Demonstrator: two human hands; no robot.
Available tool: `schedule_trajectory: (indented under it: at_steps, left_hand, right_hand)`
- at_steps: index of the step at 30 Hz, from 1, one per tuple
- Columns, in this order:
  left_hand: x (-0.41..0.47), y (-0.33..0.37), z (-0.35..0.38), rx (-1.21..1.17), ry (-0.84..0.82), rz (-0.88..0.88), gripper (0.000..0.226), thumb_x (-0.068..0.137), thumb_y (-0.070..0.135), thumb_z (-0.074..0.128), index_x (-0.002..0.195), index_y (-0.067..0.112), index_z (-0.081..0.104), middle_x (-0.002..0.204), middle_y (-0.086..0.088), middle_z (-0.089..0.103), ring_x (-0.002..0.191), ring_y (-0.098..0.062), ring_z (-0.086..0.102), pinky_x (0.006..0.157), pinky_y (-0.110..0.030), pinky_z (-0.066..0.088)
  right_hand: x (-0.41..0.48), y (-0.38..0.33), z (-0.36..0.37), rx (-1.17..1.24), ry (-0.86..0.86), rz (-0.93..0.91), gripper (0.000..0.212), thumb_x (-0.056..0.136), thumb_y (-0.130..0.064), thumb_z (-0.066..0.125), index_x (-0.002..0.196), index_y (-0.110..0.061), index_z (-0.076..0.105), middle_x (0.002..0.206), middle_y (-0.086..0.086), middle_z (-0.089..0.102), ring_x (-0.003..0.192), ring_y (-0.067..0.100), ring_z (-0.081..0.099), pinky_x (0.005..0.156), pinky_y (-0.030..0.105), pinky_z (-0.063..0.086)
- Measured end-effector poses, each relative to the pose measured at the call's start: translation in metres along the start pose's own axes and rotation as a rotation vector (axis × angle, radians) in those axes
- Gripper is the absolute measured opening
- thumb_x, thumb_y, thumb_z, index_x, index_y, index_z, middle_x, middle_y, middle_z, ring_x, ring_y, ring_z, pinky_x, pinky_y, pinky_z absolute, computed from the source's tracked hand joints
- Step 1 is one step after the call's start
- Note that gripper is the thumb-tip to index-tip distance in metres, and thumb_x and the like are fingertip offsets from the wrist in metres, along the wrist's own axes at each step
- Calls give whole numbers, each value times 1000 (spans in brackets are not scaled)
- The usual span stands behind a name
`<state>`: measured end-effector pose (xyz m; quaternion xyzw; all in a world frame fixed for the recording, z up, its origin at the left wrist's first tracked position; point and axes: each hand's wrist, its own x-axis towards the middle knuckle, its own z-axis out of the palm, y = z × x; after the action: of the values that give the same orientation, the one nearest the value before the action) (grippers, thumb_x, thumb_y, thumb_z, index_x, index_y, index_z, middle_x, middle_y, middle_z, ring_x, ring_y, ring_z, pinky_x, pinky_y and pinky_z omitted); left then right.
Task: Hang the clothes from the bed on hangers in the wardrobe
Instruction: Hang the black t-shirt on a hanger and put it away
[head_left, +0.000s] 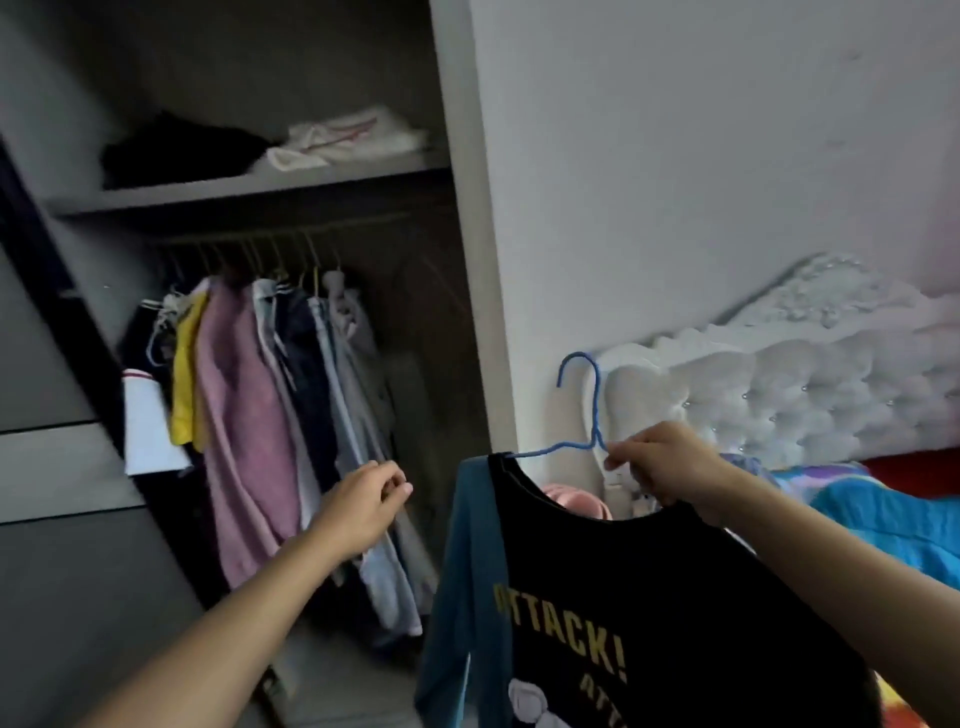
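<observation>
Head view: right grip (660, 462) is pinching the blue hanger (597, 405) just below its hook, fingers curled round the wire where the neck is meeting the shoulder bar, and it is also catching the collar of the black shirt (649, 597). That shirt is hanging on the hanger in mid-air, teal sleeve (467, 545) drooping on the left side, yellow "ATTACK!" print facing the camera. It is sitting between the wardrobe (457, 156) and the bed (883, 509), in front of the white wall, not yet on the rail (280, 228). Left grip (363, 504) is reaching toward the wardrobe opening with fingers curled and thumb against the fingertips; it is apparently holding nothing, though blur is making that hard to confirm. It is hovering in front of the hanging clothes (260, 415), a packed row of pink, yellow, dark and pale garments on the rail's left half. On the shelf (249, 187) above, a dark folded pile (176, 150) is lying beside a white folded pile (343, 140). White tufted headboard (779, 395) is standing against the wall behind the right grip, with bright bedding showing on the bed below it. Something pink (571, 496) is peeking out behind the shirt collar.
</observation>
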<state>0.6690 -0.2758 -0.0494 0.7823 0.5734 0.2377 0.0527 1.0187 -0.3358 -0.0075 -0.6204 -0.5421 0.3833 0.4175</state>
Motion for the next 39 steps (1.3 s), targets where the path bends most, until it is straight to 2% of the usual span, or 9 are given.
schedule_trajectory:
  at_steps: [7, 11, 14, 16, 18, 21, 26, 33, 39]
  left_hand:
    - [-11, -125, -67, 67, -48, -102, 12, 92, 38, 55, 85, 28, 54, 79, 8, 59, 73, -13, 59, 70, -34, 51]
    - [1, -162, -73, 42, -65, -100, 14, 92, 41, 53, 88, 28, 58, 83, 7, 64, 77, -11, 61, 70, -35, 52]
    - [19, -178, -71, 37, -81, -73, 20, 95, 39, 52, 76, 33, 48, 81, 6, 57, 79, -14, 58, 68, -32, 48]
    - [37, -188, -71, 23, -98, -53, 20, 95, 39, 51, 77, 33, 48, 82, 4, 56, 81, -15, 57, 69, -32, 47]
    - [61, -197, -72, 25, -96, -44, 18, 95, 41, 50, 91, 26, 58, 92, 2, 61, 86, -15, 59, 75, -34, 50]
    - [108, -210, -76, 58, -36, -19, 28, 94, 41, 51, 105, 19, 63, 102, 0, 63, 92, -16, 60, 78, -36, 51]
    - [191, -223, -99, 111, 49, 26, 25, 95, 36, 53, 105, 15, 61, 101, -3, 61, 84, -15, 55, 65, -27, 36]
    - [273, -265, -121, 126, 172, 61, 22, 93, 41, 52, 102, 22, 60, 99, 4, 58, 90, -16, 58, 75, -39, 51]
    - [317, -306, -145, 140, 241, 118, 20, 93, 36, 52, 103, 21, 61, 94, 6, 54, 87, -19, 58, 74, -41, 51]
  right_hand:
    - [49, -67, 106, 160, 8, 89, 12, 94, -8, 55, 87, 1, 61, 54, 5, 37, 39, 10, 27, 35, 15, 19]
    - [89, -120, 122, 257, 0, 112, 17, 94, -9, 55, 77, -7, 54, 60, 5, 44, 41, 10, 31, 30, 17, 21]
    - [120, -166, 127, 413, -58, 133, 13, 94, -5, 51, 81, -5, 54, 63, 5, 47, 36, 6, 37, 30, 16, 27]
    - [143, -191, 136, 478, -88, 92, 17, 96, -3, 45, 80, -4, 52, 63, 5, 46, 34, 4, 37, 30, 13, 28]
    - [170, -212, 152, 452, -75, 47, 19, 96, -3, 42, 80, -4, 52, 65, 6, 48, 36, 4, 38, 30, 13, 28]
    - [219, -233, 180, 372, -32, 20, 18, 95, -4, 42, 81, -5, 53, 66, 7, 51, 37, 6, 37, 30, 14, 28]
    - [304, -267, 226, 324, -30, -24, 23, 94, -1, 41, 73, -5, 49, 65, 9, 47, 47, 9, 33, 30, 13, 24]
    - [419, -318, 268, 321, 55, -190, 30, 92, 2, 35, 65, -5, 44, 60, 9, 40, 25, 5, 31, 31, 10, 19]
    - [496, -348, 309, 188, 234, -238, 29, 93, 2, 30, 70, -5, 46, 62, 12, 45, 43, 17, 37, 31, 9, 22]
